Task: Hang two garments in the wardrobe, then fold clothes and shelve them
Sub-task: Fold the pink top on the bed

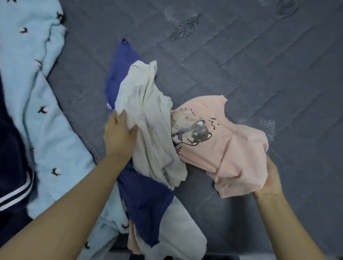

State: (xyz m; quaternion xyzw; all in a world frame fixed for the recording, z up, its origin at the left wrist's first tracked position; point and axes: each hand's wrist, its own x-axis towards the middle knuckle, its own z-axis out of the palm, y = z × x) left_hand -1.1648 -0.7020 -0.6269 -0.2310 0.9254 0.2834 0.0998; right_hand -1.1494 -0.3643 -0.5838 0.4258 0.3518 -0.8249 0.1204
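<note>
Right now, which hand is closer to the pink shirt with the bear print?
Right. The right hand grips the pink shirt at its near right edge. The left hand grips the cream garment lying beside the shirt's left side.

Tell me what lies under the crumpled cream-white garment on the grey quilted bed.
Under the crumpled cream-white garment, gripped by the left hand, a dark blue garment shows above and below it. The blue garment's middle is covered, so anything else beneath cannot be seen.
</note>
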